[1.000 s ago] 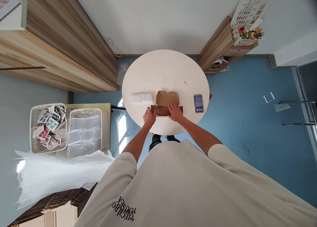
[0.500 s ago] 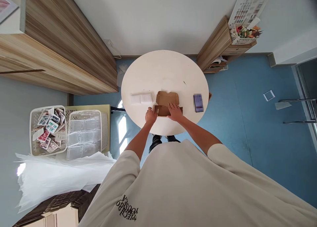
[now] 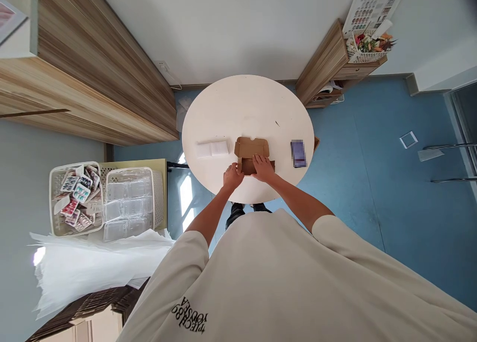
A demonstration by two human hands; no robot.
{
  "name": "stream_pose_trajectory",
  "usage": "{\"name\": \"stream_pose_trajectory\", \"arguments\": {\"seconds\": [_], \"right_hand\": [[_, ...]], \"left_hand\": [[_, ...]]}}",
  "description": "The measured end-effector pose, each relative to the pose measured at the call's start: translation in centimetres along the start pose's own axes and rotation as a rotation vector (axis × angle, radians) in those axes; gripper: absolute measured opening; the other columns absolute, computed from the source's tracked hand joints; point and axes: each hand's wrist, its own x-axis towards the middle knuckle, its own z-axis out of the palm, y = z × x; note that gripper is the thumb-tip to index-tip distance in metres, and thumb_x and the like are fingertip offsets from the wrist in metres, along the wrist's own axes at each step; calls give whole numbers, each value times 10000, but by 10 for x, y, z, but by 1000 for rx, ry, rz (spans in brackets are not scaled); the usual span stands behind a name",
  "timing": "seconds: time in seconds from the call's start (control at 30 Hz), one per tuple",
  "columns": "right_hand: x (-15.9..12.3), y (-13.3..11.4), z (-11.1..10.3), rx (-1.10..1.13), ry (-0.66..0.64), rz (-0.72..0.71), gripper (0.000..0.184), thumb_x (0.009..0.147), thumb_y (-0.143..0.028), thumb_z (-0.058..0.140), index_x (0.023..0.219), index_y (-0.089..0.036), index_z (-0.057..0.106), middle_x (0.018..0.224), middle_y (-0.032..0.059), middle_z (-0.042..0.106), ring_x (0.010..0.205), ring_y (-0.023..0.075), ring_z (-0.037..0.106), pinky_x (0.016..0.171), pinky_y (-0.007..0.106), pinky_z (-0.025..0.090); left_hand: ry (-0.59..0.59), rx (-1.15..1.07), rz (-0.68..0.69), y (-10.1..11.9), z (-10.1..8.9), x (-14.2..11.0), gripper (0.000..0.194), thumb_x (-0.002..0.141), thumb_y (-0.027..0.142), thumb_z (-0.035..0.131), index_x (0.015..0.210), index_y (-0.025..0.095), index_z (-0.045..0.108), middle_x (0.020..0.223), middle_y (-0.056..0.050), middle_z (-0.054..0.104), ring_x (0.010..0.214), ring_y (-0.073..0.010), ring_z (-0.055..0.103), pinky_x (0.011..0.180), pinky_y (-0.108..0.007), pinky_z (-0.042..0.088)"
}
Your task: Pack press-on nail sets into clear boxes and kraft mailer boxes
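Observation:
On the near part of the round white table lies a partly folded brown cardboard box [image 3: 253, 148], its lid flap spread away from me. My left hand [image 3: 233, 176] is closed on the box's left side flap, which stands up at that end. Across the right part of the box lies my right hand [image 3: 263, 168], fingers stretched over the inside. To the left of the box are flat white packets [image 3: 212, 148], touched by neither hand. A purple pack [image 3: 298, 153], partly pixelated, lies to the right.
The round table [image 3: 246, 98] stands near the wall. At left are a white basket of small packs [image 3: 76, 198], a basket of clear plastic trays [image 3: 128, 200], white sheets [image 3: 93, 262] and stacked brown cardboard [image 3: 93, 307]. A wooden cabinet [image 3: 324, 68] is at the back right.
My left hand has moved right, bringing the box's left side flap inward and up. My right hand stays in nearly the same place on the box.

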Motion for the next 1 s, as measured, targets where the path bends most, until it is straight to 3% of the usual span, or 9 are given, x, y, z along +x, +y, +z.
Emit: {"name": "stream_pose_trajectory", "arguments": {"seconds": [0.13, 0.23, 0.37, 0.8, 1.0], "right_hand": [[3, 1, 2, -13, -32, 10, 1006, 919, -504, 690, 1717, -79, 250, 1774, 216, 249, 1627, 394, 253, 1322, 556, 220], [5, 2, 3, -10, -36, 11, 1015, 915, -493, 697, 1719, -74, 242, 1777, 215, 241, 1631, 395, 241, 1326, 558, 207], [4, 2, 4, -14, -16, 2, 1012, 916, -481, 704, 1718, -73, 242, 1770, 227, 255, 1627, 404, 247, 1323, 567, 204], [5, 2, 7, 10, 1, 0, 1076, 883, -502, 756, 1723, -98, 219, 1768, 235, 254, 1625, 412, 259, 1323, 578, 204], [5, 3, 7, 1, -15, -10, 1064, 871, -474, 766, 1721, -105, 243, 1778, 221, 233, 1639, 401, 234, 1328, 581, 201]], "left_hand": [[-18, -61, -33, 2, -2, 4, 431, 1032, 467, 581, 1392, 245, 496, 1412, -136, 677, 1265, -287, 672, 982, -382, 499], [-29, -51, -57, 1, -3, 12, 322, 1072, 424, 515, 1335, 238, 522, 1348, -130, 709, 1220, -267, 685, 929, -354, 499], [-61, 21, -132, 3, -3, 23, 231, 1054, 413, 550, 1200, 235, 572, 1268, -135, 735, 1172, -287, 697, 870, -351, 498], [-149, 122, -196, 7, -15, 40, 267, 1008, 502, 582, 1091, 254, 635, 1207, -136, 763, 1125, -327, 731, 850, -391, 522], [-161, 203, -185, 7, -15, 38, 191, 1029, 393, 540, 1056, 250, 664, 1180, -129, 768, 1101, -312, 735, 859, -387, 528]]}}
